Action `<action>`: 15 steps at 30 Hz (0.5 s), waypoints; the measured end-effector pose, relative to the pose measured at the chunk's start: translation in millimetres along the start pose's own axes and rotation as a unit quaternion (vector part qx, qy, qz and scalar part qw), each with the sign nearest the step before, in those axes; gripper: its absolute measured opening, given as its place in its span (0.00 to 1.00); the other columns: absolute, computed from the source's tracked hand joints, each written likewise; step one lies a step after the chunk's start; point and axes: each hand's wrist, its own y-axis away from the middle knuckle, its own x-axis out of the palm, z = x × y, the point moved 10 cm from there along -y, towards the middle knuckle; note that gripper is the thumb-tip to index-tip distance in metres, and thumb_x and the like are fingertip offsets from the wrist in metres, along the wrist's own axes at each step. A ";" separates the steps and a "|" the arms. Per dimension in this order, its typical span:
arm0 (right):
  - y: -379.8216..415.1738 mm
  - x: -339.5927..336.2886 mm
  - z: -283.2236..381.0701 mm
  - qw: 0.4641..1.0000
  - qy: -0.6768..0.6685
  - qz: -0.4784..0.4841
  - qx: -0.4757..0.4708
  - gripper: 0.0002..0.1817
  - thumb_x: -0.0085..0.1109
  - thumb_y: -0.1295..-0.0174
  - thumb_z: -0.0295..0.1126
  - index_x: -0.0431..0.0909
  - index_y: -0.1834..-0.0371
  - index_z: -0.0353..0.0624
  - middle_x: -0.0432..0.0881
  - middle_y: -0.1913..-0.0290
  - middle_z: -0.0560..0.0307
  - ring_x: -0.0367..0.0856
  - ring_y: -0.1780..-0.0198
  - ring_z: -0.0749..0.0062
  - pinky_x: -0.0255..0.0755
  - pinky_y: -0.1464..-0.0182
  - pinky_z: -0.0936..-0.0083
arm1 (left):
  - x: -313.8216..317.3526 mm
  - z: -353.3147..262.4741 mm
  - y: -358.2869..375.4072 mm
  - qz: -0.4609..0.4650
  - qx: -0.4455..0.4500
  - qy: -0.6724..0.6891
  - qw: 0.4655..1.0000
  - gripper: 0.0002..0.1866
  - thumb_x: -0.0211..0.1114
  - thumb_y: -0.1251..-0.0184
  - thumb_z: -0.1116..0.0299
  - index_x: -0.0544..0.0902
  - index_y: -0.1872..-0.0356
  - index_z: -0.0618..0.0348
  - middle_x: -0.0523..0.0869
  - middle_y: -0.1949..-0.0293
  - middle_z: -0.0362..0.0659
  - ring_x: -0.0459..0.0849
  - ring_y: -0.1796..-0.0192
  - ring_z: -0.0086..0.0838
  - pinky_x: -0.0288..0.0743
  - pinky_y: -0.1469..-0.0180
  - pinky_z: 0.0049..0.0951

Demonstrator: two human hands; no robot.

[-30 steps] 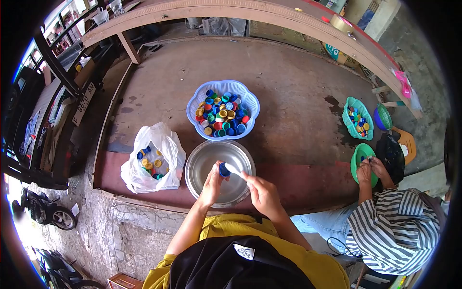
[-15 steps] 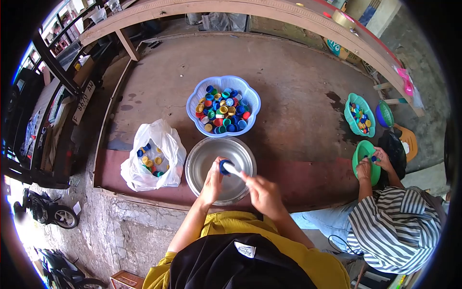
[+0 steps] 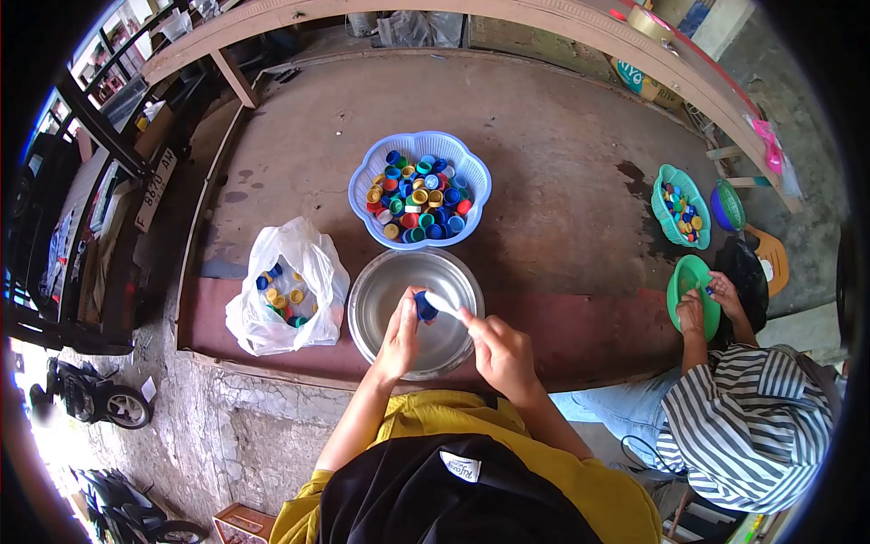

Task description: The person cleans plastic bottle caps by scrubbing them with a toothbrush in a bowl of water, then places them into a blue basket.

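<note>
Over a round metal bowl (image 3: 362, 313), my left hand (image 3: 398, 344) pinches a dark blue cap (image 3: 424, 306) between thumb and fingers. My right hand (image 3: 501, 355) is closed round a white tool (image 3: 444, 306), whose far end touches or nearly touches the cap. The tool looks like a brush, but its tip is too small to tell. Just beyond the metal bowl stands a blue scalloped basket (image 3: 467, 163) full of red, yellow, green and blue caps. Left of the bowl, an open white plastic bag (image 3: 328, 272) holds more caps.
At the right, a person in a striped shirt (image 3: 748, 408) works with both hands over a green bowl (image 3: 681, 281). Beyond it are a teal basket (image 3: 666, 186) of caps and a purple-green bowl (image 3: 728, 207). A wooden beam (image 3: 362, 14) crosses the table's far side.
The view has shifted slightly. My right hand and the white tool have changed angle at the blue cap, which now faces more sideways. The other person's hands have moved a little.
</note>
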 end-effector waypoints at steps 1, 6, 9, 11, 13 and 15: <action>-5.9 -10.3 -1.8 0.998 -0.022 -0.058 0.002 0.25 0.52 0.45 0.19 0.73 0.42 0.49 0.74 0.74 0.54 0.75 0.79 0.63 0.71 0.76 0.68 | -0.2 0.6 0.9 -0.001 -0.003 -0.001 1.000 0.24 0.33 0.24 0.50 0.71 0.55 0.60 0.70 0.68 0.36 0.67 0.64 0.19 0.61 0.57 0.19; 1.4 12.3 15.8 0.991 0.064 0.092 -0.078 0.24 0.52 0.45 0.19 0.72 0.42 0.42 0.73 0.75 0.52 0.74 0.79 0.60 0.70 0.77 0.69 | -0.9 -8.9 0.9 -0.027 -0.003 0.051 0.998 0.23 0.34 0.24 0.52 0.71 0.54 0.61 0.71 0.67 0.38 0.67 0.63 0.20 0.61 0.56 0.20; -9.1 -19.1 0.0 0.994 -0.043 -0.097 -0.032 0.23 0.50 0.44 0.18 0.72 0.42 0.42 0.75 0.73 0.52 0.75 0.78 0.60 0.71 0.75 0.70 | 1.8 -10.2 0.0 0.013 0.005 -0.028 0.999 0.23 0.35 0.24 0.52 0.70 0.54 0.61 0.71 0.64 0.38 0.68 0.62 0.20 0.62 0.54 0.20; -12.7 -29.8 -9.9 0.989 -0.071 -0.123 0.036 0.18 0.47 0.39 0.19 0.74 0.45 0.39 0.77 0.71 0.48 0.76 0.75 0.62 0.70 0.71 0.74 | 1.9 -21.8 0.8 0.011 0.023 -0.022 0.999 0.14 0.47 0.27 0.61 0.70 0.52 0.61 0.71 0.62 0.38 0.69 0.60 0.21 0.63 0.53 0.21; -14.3 -19.2 -5.0 0.990 -0.130 -0.033 0.045 0.17 0.47 0.37 0.20 0.74 0.46 0.38 0.78 0.70 0.47 0.76 0.75 0.63 0.70 0.71 0.75 | 3.1 -37.0 0.1 0.010 0.036 -0.035 0.999 0.12 0.53 0.30 0.67 0.70 0.51 0.62 0.70 0.60 0.39 0.70 0.58 0.21 0.64 0.51 0.21; -11.1 -12.5 -5.2 0.985 -0.169 -0.002 0.042 0.16 0.48 0.36 0.21 0.74 0.46 0.38 0.79 0.69 0.47 0.78 0.74 0.65 0.71 0.70 0.76 | -6.0 -40.8 -3.1 0.012 0.068 -0.080 0.994 0.17 0.59 0.37 0.76 0.69 0.47 0.63 0.69 0.54 0.43 0.72 0.53 0.26 0.69 0.48 0.26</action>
